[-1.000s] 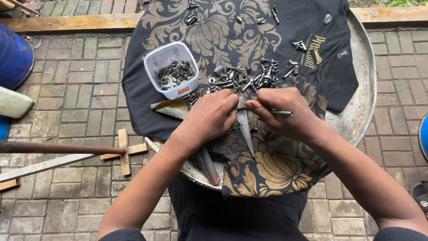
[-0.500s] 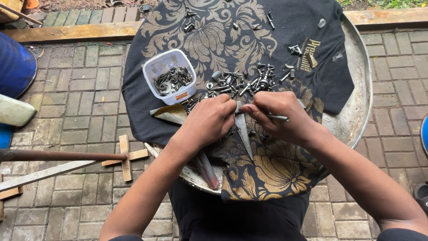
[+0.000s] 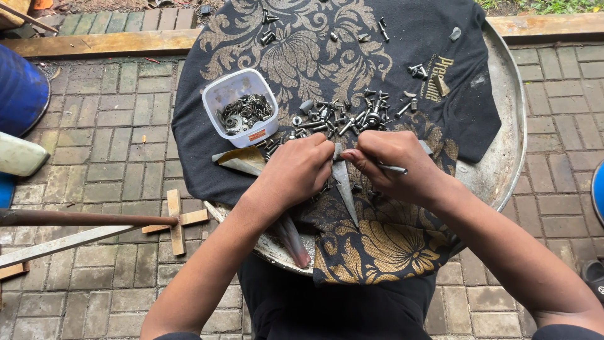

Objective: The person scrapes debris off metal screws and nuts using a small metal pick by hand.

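My left hand (image 3: 302, 171) and my right hand (image 3: 393, 160) meet fingertip to fingertip over a black cloth with gold flower print (image 3: 327, 56) that covers a round metal tray (image 3: 503, 164). The right hand holds a long metal bolt (image 3: 395, 169) that sticks out to the right. The left hand is closed; whatever small part it pinches is hidden by the fingers. A pointed metal blade (image 3: 345, 189) lies just beneath both hands. A heap of loose bolts and nuts (image 3: 349, 116) sits right behind the hands.
A white plastic tub (image 3: 241, 107) of small metal parts stands on the cloth at the left. A second metal blade (image 3: 239, 160) lies below it. On the brick paving are a wooden cross (image 3: 176, 220), a long rod (image 3: 75, 218) and a blue barrel (image 3: 22, 91).
Both hands stay at the same spot on the cloth, fingers working slightly. The camera has shifted a little, so the tray sits higher in view.
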